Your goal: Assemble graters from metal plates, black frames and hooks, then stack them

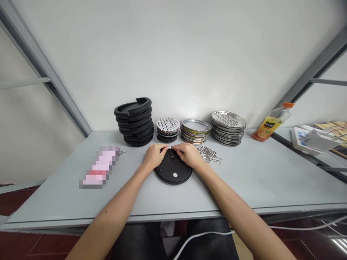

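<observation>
A black disc (173, 174) lies flat on the grey table (46, 187), at the middle of the table and nearer the person than the stacks. It is round, so it has no long axis of its own; a dark slot (171, 155) near its far edge runs near to far, and a white dot (175, 174) sits toward its near edge.

The left hand (154, 156) rests over the far-left part of the disc. The right hand (188, 155) rests over the far-right part. Both hands are partly closed and angled inward, with their fingertips (166, 148) meeting above the slot. Together they pinch a small metal piece (169, 147), most of which is hidden by the fingers. The two hands stand about equally near the disc.

A loose pile of metal clips (208, 154) lies just right of the right hand, which is the nearer hand to it. Along the far side, from left to right, stand black rings (134, 122), patterned discs (168, 129), rimmed dishes (195, 131) and perforated plates (228, 127). A pink packet (99, 168), blurred in the view, lies well left of the left hand. A juice bottle (271, 122) lies on its side at the far right.
</observation>
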{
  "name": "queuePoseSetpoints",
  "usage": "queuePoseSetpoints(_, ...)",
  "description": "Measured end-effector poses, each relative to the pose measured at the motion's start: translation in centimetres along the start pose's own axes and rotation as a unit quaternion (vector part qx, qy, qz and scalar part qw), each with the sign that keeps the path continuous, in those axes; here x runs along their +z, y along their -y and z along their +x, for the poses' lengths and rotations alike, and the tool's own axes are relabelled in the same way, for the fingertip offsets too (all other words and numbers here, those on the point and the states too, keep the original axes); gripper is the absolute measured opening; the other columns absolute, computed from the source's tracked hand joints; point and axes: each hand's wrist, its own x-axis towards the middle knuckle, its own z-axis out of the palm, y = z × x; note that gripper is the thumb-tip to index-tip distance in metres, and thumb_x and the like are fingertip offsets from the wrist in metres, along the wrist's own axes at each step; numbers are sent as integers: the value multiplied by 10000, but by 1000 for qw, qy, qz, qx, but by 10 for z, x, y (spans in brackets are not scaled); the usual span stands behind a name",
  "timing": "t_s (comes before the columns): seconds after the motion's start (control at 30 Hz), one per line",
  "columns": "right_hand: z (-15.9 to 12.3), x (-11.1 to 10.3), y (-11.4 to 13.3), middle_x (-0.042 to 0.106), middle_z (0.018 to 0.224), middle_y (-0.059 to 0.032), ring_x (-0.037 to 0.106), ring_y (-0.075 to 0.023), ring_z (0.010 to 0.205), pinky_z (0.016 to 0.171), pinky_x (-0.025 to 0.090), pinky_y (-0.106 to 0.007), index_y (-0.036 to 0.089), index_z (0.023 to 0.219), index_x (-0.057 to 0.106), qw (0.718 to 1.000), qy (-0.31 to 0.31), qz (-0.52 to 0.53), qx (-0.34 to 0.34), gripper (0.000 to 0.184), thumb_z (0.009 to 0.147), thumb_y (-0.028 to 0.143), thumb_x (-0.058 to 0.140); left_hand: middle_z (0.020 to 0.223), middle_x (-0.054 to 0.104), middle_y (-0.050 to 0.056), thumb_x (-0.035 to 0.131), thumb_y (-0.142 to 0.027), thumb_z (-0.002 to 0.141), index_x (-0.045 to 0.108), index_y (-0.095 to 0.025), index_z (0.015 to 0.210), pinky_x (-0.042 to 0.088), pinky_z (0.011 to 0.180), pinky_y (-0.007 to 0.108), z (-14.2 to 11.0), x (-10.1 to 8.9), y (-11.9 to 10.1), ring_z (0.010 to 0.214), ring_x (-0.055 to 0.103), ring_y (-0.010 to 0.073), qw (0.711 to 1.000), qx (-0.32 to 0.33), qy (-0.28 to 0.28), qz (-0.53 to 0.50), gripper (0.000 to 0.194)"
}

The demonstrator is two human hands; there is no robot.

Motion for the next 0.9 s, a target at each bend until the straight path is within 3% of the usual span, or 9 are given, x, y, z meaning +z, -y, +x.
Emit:
queuePoseSetpoints(0.37,1,-1,-4,731,1025,-48,651,-192,928,817,498,-295,230,1052,723,999,12,25,-31,301,873,117,510,979,746,41,581,-194,872,740,-218,975,518,807,292,0,-1,-5,874,685,193,1000,-6,3,6,192)
queuePoseSetpoints(0.57,1,1,-3,730,1017,-55,647,-197,937,844,494,-295,208,1021,731,999,7,27,-24,296,859,93,511,953,741,46,598,-166,854,739,-229,983,500,835,306,-2,-4,-13,880,659,196,996,13,-2,85,201)
queuePoseSetpoints(0.73,2,5,-5,735,979,-67,650,-200,905,824,497,-296,202,1001,737,999,4,21,-26,283,858,100,515,943,740,56,619,-267,855,738,-231,971,495,822,308,-3,-11,-22,901,658,217,994,23,23,102,170)
queuePoseSetpoints(0.9,2,7,-7,739,945,-69,648,-199,872,797,499,-298,199,980,743,999,-6,17,-33,303,856,84,491,904,735,76,700,-357,781,714,-242,982,494,713,304,-9,-11,-42,838,672,256,985,-31,57,160,232)
